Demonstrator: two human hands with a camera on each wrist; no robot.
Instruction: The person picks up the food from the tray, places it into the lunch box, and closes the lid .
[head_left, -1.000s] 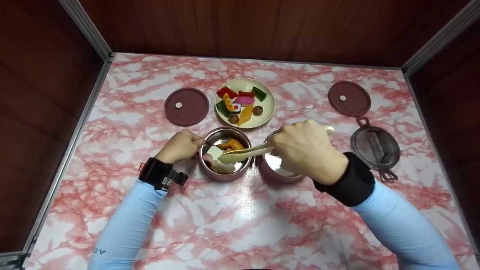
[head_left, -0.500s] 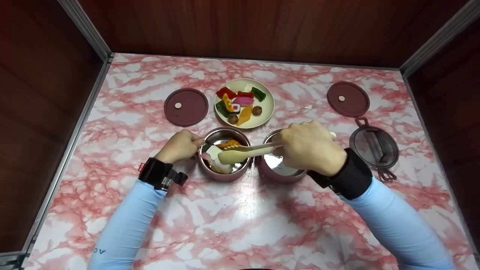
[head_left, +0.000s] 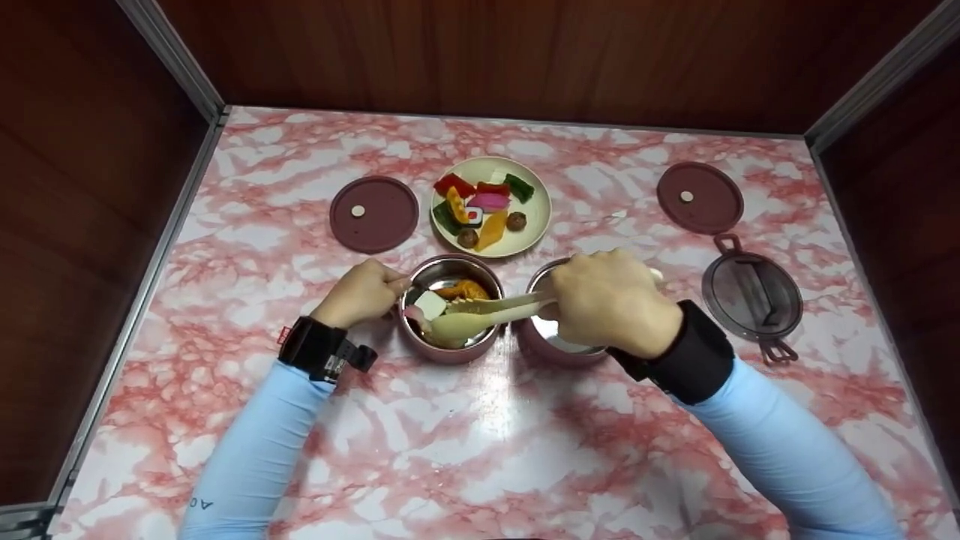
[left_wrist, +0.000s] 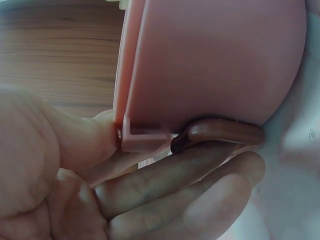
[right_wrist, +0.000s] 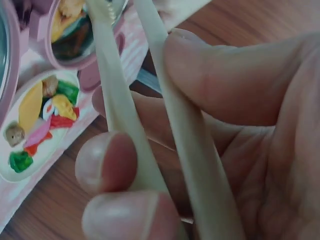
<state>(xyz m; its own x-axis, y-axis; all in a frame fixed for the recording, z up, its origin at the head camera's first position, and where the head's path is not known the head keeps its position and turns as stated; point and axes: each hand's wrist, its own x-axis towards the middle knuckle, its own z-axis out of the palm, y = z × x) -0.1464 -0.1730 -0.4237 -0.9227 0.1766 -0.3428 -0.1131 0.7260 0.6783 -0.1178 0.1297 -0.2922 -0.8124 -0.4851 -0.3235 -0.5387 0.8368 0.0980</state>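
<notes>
My left hand [head_left: 364, 295] holds the left pink pot [head_left: 450, 355] at its side. In the left wrist view, the thumb is at the rim and the fingers lie under the brown handle [left_wrist: 225, 132]. Inside the pot are a white block [head_left: 430, 304], an orange-brown piece [head_left: 471, 289] and a pink piece partly hidden by the tongs. My right hand [head_left: 615, 304] grips cream tongs [head_left: 456, 325], thumb on one arm and fingers round the other. Their tips reach into the left pot. A second pink pot [head_left: 570, 358] stands under the right hand, partly covered by it.
Behind the pots, a cream plate [head_left: 537, 214] carries several toy food pieces. One maroon disc [head_left: 379, 232] lies at left, another [head_left: 711, 206] at right. A see-through lid with loop handles [head_left: 724, 300] lies beside the right pot. Wooden panels [head_left: 480, 60] enclose the table.
The tongs' tips shift slightly right, then come back and sit lower in the left pot, over the pale piece there. My left hand stays on the pot.
</notes>
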